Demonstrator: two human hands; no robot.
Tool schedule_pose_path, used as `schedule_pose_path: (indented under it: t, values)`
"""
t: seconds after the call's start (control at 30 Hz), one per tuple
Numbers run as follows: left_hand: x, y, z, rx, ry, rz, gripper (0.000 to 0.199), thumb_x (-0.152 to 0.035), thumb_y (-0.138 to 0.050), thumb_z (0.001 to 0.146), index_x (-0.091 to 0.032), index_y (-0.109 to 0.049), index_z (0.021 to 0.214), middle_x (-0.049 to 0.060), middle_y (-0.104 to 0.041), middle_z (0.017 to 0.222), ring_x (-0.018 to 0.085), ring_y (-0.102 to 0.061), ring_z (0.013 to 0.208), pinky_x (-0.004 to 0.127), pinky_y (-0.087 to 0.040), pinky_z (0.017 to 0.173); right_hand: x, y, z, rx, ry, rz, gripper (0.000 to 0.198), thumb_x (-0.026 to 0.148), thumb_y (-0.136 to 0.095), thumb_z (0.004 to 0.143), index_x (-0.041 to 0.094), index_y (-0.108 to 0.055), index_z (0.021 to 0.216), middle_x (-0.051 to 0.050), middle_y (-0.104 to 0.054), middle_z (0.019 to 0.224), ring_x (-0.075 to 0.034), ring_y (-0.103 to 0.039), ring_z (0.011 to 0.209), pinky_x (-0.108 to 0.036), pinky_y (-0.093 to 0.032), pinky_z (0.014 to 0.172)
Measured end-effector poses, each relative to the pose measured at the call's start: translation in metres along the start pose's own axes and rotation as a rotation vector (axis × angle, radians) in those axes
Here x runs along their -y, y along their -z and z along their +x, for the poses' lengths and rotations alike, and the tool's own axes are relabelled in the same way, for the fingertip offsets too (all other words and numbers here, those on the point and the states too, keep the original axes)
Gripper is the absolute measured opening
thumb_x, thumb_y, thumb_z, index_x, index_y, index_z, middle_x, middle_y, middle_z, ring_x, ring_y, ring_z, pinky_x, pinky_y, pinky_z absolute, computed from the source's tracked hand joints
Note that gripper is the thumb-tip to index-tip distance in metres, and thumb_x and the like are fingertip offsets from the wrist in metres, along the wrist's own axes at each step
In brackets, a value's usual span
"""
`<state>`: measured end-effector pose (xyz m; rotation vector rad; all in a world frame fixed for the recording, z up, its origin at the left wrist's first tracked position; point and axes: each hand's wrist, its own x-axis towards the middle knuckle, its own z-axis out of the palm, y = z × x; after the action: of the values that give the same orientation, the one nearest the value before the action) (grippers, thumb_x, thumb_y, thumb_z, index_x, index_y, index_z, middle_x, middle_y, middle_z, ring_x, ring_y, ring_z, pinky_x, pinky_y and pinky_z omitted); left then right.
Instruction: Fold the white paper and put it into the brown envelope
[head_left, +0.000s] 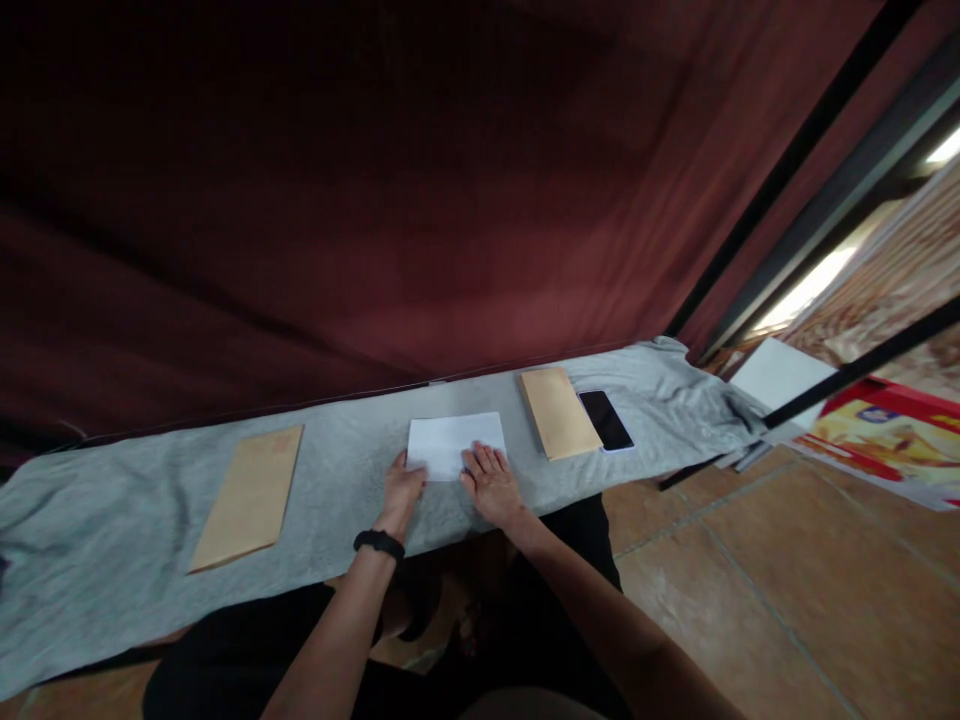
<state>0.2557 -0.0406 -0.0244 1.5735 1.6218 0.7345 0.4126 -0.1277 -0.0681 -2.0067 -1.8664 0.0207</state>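
A white sheet of paper [448,437], perhaps folded, lies on the grey cloth in front of me. At its lower left corner my left hand [403,488] grips the edge, thumb on top and the other fingers mostly hidden. My right hand [491,482] rests flat on the lower right part of the paper, its fingers spread. To the left lies a brown envelope [251,495], set at a slant. Brown envelopes in what looks like a stack [559,412] lie to the right of the paper.
A phone [606,420] with a dark screen lies beside the right-hand envelopes. Grey cloth [337,500] covers the narrow table. Behind it hangs a dark red curtain [450,250]. A red and yellow box [892,440] and a black pole [862,375] stand at the right.
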Motion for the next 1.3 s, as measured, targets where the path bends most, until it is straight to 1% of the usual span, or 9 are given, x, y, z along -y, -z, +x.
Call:
schedule_pose_path:
  t: [0.23, 0.43, 0.67, 0.73, 0.8, 0.9, 1.03, 1.13, 1.3]
  values:
    - [0.019, -0.006, -0.046, 0.044, 0.256, -0.385, 0.068, -0.003, -0.058, 0.078, -0.017, -0.042, 0.143, 0.004, -0.074, 0.090, 0.014, -0.069, 0.067, 0.026, -0.058, 0.059, 0.006, 0.000, 0.001, 0.013, 0.052, 0.052, 0.048, 0.036, -0.034, 0.107, 0.014, -0.053, 0.145, -0.010, -0.047, 0.155, -0.024, -0.043, 0.144, -0.042, -0.030, 0.120]
    - [0.025, 0.002, -0.041, 0.014, 0.255, -0.337, 0.079, -0.007, -0.060, 0.080, -0.013, -0.030, 0.153, -0.004, -0.064, 0.068, 0.010, -0.057, 0.046, 0.021, -0.048, 0.046, 0.003, -0.005, 0.000, 0.027, 0.059, 0.012, 0.047, 0.035, -0.038, 0.105, 0.019, -0.051, 0.147, -0.010, -0.045, 0.157, -0.026, -0.042, 0.144, -0.045, -0.030, 0.119]
    - [0.031, 0.008, -0.035, -0.010, 0.264, -0.196, 0.073, -0.012, -0.059, 0.082, -0.011, -0.036, 0.151, -0.004, -0.064, 0.069, 0.011, -0.058, 0.047, 0.023, -0.049, 0.049, -0.013, -0.003, 0.022, -0.012, -0.096, -0.037, 0.050, 0.028, -0.040, 0.102, 0.009, -0.049, 0.148, -0.019, -0.043, 0.156, -0.030, -0.043, 0.143, -0.049, -0.030, 0.117]
    - [0.032, 0.014, -0.036, -0.029, 0.220, -0.063, 0.067, -0.013, -0.061, 0.082, -0.011, -0.045, 0.146, 0.002, -0.068, 0.078, 0.016, -0.066, 0.059, 0.029, -0.055, 0.060, -0.011, -0.005, 0.029, -0.013, -0.048, -0.032, 0.052, 0.030, -0.040, 0.102, 0.011, -0.045, 0.150, -0.017, -0.040, 0.158, -0.030, -0.040, 0.145, -0.049, -0.029, 0.118]
    - [0.032, 0.018, -0.038, -0.141, 0.116, 0.165, 0.061, -0.014, -0.061, 0.082, -0.012, -0.051, 0.142, 0.011, -0.071, 0.099, 0.025, -0.071, 0.086, 0.039, -0.058, 0.079, -0.006, -0.008, 0.033, 0.001, 0.011, -0.024, 0.052, 0.032, -0.040, 0.103, 0.015, -0.044, 0.152, -0.013, -0.037, 0.160, -0.029, -0.037, 0.147, -0.050, -0.027, 0.119]
    - [0.026, 0.011, -0.042, -0.327, -0.134, 0.476, 0.054, -0.018, -0.053, 0.090, -0.015, -0.051, 0.143, 0.020, -0.056, 0.138, 0.035, -0.055, 0.129, 0.052, -0.046, 0.105, 0.000, -0.015, 0.035, 0.029, 0.035, -0.034, 0.052, 0.035, -0.038, 0.104, 0.016, -0.043, 0.153, -0.014, -0.037, 0.160, -0.029, -0.036, 0.148, -0.052, -0.024, 0.121]
    - [0.013, -0.025, -0.031, -0.129, -0.480, 0.549, 0.051, -0.026, -0.039, 0.100, -0.017, -0.044, 0.150, 0.013, -0.040, 0.159, 0.029, -0.028, 0.151, 0.047, -0.031, 0.120, 0.001, -0.020, 0.033, 0.058, 0.045, -0.047, 0.053, 0.035, -0.037, 0.105, 0.017, -0.040, 0.154, -0.013, -0.033, 0.162, -0.030, -0.036, 0.148, -0.052, -0.022, 0.122]
    - [0.009, -0.048, -0.015, 0.021, -0.518, 0.634, 0.054, -0.031, -0.032, 0.103, -0.012, -0.041, 0.152, 0.013, -0.039, 0.161, 0.027, -0.024, 0.153, 0.047, -0.024, 0.124, -0.002, -0.021, 0.033, 0.072, 0.050, -0.050, 0.052, 0.030, -0.036, 0.104, 0.019, -0.039, 0.155, -0.012, -0.033, 0.162, -0.029, -0.035, 0.148, -0.051, -0.022, 0.122]
    - [0.020, -0.049, 0.002, 0.021, -0.499, 0.749, 0.061, -0.042, -0.025, 0.104, -0.010, -0.037, 0.154, 0.013, -0.036, 0.162, 0.026, -0.023, 0.154, 0.046, -0.020, 0.125, -0.008, -0.021, 0.036, 0.047, 0.041, -0.056, 0.052, 0.036, -0.039, 0.105, 0.021, -0.040, 0.155, -0.013, -0.036, 0.161, -0.030, -0.038, 0.146, -0.051, -0.025, 0.121]
